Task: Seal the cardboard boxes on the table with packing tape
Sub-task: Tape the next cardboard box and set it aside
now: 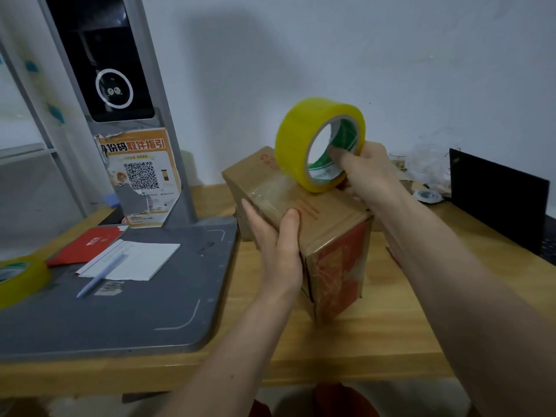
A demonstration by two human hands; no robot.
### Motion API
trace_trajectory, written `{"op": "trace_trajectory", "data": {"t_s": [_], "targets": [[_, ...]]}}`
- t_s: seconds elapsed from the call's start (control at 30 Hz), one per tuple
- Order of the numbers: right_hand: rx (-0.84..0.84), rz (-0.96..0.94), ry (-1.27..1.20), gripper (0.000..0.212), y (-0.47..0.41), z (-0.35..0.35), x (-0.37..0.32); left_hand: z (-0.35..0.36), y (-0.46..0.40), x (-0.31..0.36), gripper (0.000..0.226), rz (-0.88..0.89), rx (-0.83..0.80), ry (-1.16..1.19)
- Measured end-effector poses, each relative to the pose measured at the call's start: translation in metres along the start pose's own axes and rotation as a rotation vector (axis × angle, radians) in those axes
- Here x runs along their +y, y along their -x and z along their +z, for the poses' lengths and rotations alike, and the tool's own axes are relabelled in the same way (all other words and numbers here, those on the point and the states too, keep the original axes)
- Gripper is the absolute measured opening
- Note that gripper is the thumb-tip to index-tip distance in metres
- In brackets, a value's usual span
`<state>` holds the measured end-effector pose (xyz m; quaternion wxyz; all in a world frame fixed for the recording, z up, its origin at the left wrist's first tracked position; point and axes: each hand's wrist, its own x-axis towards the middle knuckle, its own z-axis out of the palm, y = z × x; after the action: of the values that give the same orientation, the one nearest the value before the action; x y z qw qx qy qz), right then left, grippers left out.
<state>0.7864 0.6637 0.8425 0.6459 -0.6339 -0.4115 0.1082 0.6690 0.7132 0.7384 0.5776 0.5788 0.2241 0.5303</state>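
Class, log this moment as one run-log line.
left hand: grips cardboard box | right hand: holds tape roll, fingers through core | strip laid across box top

Your view is dim and soft, lit from the front. A broad shadow falls on the wall. Wide-angle bending warps the edges.
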Motion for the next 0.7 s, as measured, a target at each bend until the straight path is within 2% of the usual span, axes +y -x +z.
{"op": "trace_trajectory", "data": {"t_s": [0.1,0.27,0.37,0.47,0.53,0.6,0.67,0.7], "targets": [[0.111,0.178,-0.29,0.006,-0.002,-0.007,0.003,0.01,0.006,0.0,0.105,-0.026,0.027,0.098],[0.11,0.314,-0.411,0.027,-0.004,-0.011,0.006,0.012,0.005,0.0,0.1,-0.011,0.03,0.202],[0.086,0.36,-0.531,0.04,-0.008,-0.001,0.005,0.016,0.01,0.001,0.1,-0.007,0.1,0.222],[-0.006,0.38,-0.622,0.039,-0.014,0.005,0.003,0.024,0.017,-0.003,0.1,-0.026,0.166,0.255],[-0.096,0.36,-0.625,0.032,-0.02,0.003,0.005,0.029,0.024,-0.011,0.096,-0.092,0.117,0.168],[-0.15,0.352,-0.549,0.029,-0.024,0.001,0.012,0.028,0.037,-0.016,0.098,-0.142,0.036,-0.078],[-0.167,0.347,-0.508,0.025,-0.022,-0.002,0.02,0.021,0.047,-0.02,0.116,-0.082,0.049,-0.336],[-0.189,0.349,-0.519,0.023,-0.02,-0.003,0.023,0.015,0.047,-0.021,0.123,0.006,0.084,-0.452]]}}
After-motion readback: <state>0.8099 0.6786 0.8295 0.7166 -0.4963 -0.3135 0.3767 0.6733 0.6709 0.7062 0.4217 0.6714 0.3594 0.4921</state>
